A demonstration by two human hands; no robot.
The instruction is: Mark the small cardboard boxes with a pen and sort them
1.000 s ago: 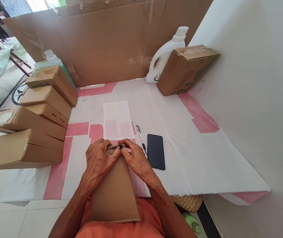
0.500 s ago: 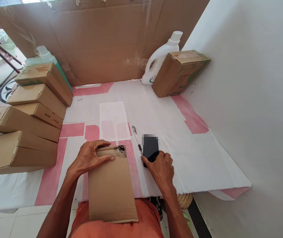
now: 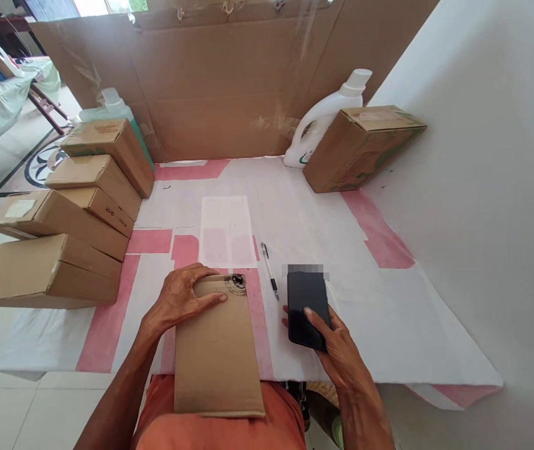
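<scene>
A flat brown cardboard piece (image 3: 217, 356) rests partly on the table edge and partly over my lap, with black scribbled rings near its top right corner. My left hand (image 3: 189, 292) grips its upper left end, thumb on top and fingers over the far edge. In my right hand (image 3: 332, 340) is a black smartphone (image 3: 307, 306), its dark screen facing up. The thumb presses on the screen side, and fingertips show past the phone's left edge. Between the cardboard and the phone lies a pen (image 3: 270, 271) with a clear barrel and a black grip.
Several cardboard boxes (image 3: 86, 269) line the left side, with a bottle of green liquid (image 3: 112, 109) behind them. A white jug (image 3: 323, 119) and a box (image 3: 363, 150) stand at the back right. A cardboard panel (image 3: 215, 87) closes the back; a white wall (image 3: 491, 187) rises at right.
My right hand has picked the phone up off the table and brought it slightly nearer. My left hand keeps its hold on the cardboard. The whole view has shifted a little.
</scene>
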